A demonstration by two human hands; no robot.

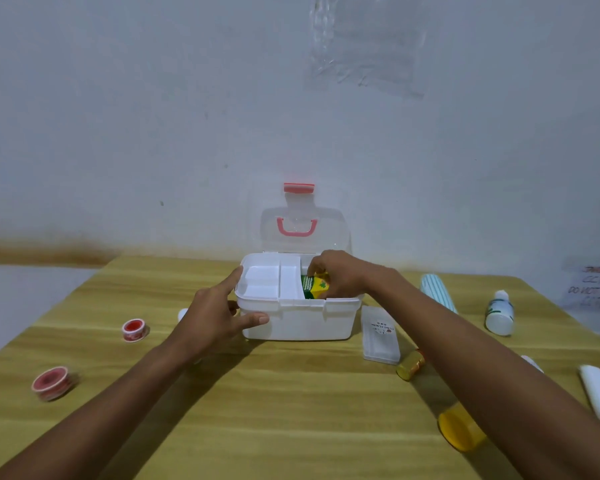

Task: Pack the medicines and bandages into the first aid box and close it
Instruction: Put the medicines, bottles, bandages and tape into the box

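While the first aid box (297, 320) stands open on the wooden bench (291, 410) with its clear lid (303, 230) tilted up against the wall, both forearms reach forward from the near edge to meet it. The left hand (215, 315) braces the box's left end, index finger stretched along the rim, thumb pressed to the front wall, fingers spread wide and holding nothing. The right hand (340, 277) is bent down at the wrist into the box's right compartment, fingers pinched on a green and yellow medicine packet (314, 287) (its lower part is hidden by the box wall). Beside it sits the white inner tray (271, 280). Still on the bench: 2 red tape rolls (134, 329), a white bottle (499, 313), and a flat white case (380, 336) just beside the box.
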